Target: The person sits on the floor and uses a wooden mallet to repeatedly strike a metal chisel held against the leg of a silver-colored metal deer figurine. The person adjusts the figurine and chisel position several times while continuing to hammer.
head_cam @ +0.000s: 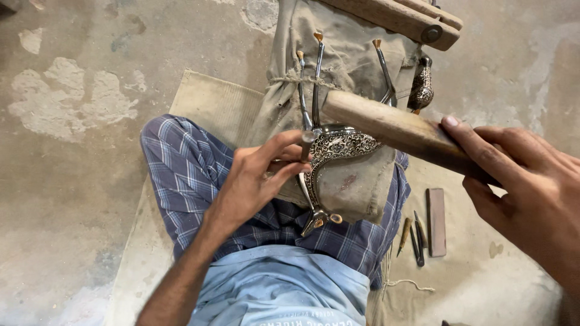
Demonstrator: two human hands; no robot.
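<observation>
My left hand [257,178] pinches a small metal punch [307,143] upright against an engraved silver curved metal piece [338,148]. That piece rests on a canvas-covered block [347,181] on my lap. My right hand [531,193] grips a thick wooden mallet handle [393,130], whose far end hangs just above the punch and the engraved piece. Several thin metal rods [314,78] with tan tips rise from the piece along the canvas.
I sit on a tan mat [211,102] over a rough concrete floor [72,151]. To the right lie a flat brown sharpening stone [436,220] and a few small chisels [414,235]. A second engraved metal object [421,84] and a wooden frame [405,21] stand behind.
</observation>
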